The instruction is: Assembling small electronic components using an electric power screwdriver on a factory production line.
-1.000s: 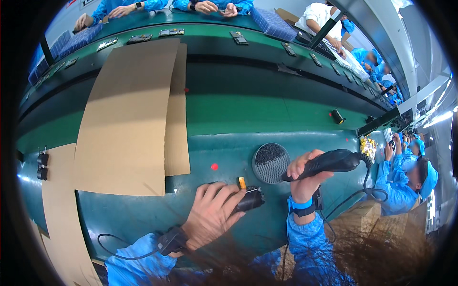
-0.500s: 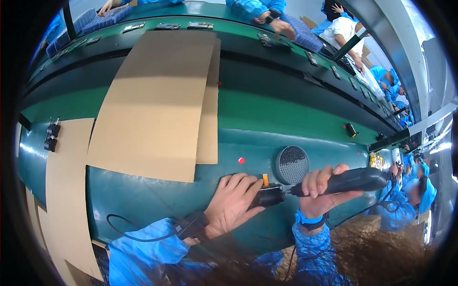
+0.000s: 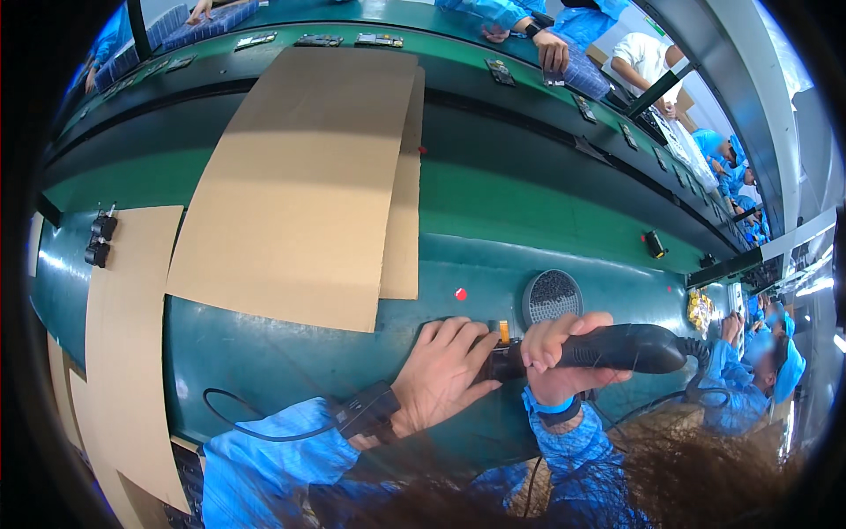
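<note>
My right hand [image 3: 562, 360] is wrapped around a black corded electric screwdriver [image 3: 641, 347], which lies nearly level and points left. Its nose is up against a small black part [image 3: 504, 363], and my fingers hide the bit. An orange flex ribbon [image 3: 504, 330] stands up from the part's far side. Fingers on top and thumb below, my left hand [image 3: 443, 375] grips the part's left end, covering much of it. Just beyond the part stands a round grey dish [image 3: 527, 309] filled with many tiny dark pieces, probably screws.
Large cardboard sheets [image 3: 291, 176] cover the bench at centre left. Two black parts [image 3: 99, 238] rest at the far left. A black cylinder [image 3: 654, 244] and a yellow bag [image 3: 700, 309] are at the right. Circuit boards [image 3: 379, 40] line the far strip, where people in blue work.
My right hand and the screwdriver have moved left, bringing the tool's nose close against the black part. My left hand keeps its grip. The view has shifted slightly.
</note>
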{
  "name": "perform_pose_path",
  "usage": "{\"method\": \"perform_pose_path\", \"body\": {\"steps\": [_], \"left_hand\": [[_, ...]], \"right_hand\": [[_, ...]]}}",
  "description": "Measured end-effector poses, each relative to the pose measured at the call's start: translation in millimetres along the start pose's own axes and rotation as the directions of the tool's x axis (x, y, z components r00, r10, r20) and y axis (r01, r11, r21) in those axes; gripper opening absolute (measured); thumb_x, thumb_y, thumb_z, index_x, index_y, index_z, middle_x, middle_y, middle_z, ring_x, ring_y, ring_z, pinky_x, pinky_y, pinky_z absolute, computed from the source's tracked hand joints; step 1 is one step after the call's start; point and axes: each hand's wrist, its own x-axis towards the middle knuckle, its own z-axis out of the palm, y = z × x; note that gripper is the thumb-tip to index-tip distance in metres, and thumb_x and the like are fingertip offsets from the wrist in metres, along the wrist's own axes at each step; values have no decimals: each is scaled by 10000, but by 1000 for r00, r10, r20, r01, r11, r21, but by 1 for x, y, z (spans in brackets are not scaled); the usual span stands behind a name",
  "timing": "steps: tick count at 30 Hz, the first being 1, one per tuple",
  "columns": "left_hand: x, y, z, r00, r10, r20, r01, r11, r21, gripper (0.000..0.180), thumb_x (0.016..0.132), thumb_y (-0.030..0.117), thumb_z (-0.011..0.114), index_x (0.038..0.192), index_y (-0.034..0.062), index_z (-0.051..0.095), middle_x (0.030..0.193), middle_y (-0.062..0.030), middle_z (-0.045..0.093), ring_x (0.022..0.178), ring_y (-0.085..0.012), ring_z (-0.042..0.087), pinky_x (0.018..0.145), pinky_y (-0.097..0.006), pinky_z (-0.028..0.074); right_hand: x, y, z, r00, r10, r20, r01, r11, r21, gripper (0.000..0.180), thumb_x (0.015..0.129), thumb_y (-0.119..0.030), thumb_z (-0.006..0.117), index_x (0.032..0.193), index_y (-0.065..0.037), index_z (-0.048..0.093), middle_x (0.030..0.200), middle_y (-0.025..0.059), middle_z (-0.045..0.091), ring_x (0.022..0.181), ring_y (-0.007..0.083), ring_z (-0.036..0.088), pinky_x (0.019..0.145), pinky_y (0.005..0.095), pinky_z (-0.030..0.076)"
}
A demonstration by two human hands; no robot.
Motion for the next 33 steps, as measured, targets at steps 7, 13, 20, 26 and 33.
{"method": "perform_pose_path", "body": {"steps": [7,13,20,26,33], "left_hand": [[0,0,-1,1000,-3,9,3,1000,1,599,820,370,758,1281,22,595,1220,-88,549,1203,-270,487,990,-410,378],[1,1,-1,1000,-12,19,12,1000,-5,598,819,359,757,1295,40,586,1234,-90,548,1215,-276,483,998,-416,375],[-2,4,-2,999,-36,33,36,999,-6,606,798,350,772,1290,57,576,1245,-91,546,1229,-291,480,1012,-430,372],[4,3,3,999,-17,37,17,1000,6,595,793,352,775,1269,47,589,1252,-94,546,1226,-298,482,1012,-435,374],[-2,10,-10,1000,-23,2,23,1000,11,563,790,327,787,1252,60,605,1245,-92,548,1216,-304,478,1017,-437,379]], "right_hand": [[1,3,-1,1000,4,19,-2,998,-70,746,837,-801,504,1058,-90,461,656,41,519,478,158,496,429,295,422],[-2,7,1,999,22,33,-18,993,-120,746,807,-824,501,1000,-106,439,614,26,489,473,152,492,416,300,419],[-6,9,-2,996,62,57,-53,989,-141,757,792,-839,491,996,-112,427,604,33,480,468,154,477,410,306,413],[-4,8,-11,992,39,119,-24,992,-124,761,811,-844,465,1004,-108,450,604,43,485,457,168,471,416,316,419],[28,-52,-27,969,-117,-217,150,978,144,727,889,-805,387,1030,-98,482,589,4,457,437,129,456,413,278,401]]}}
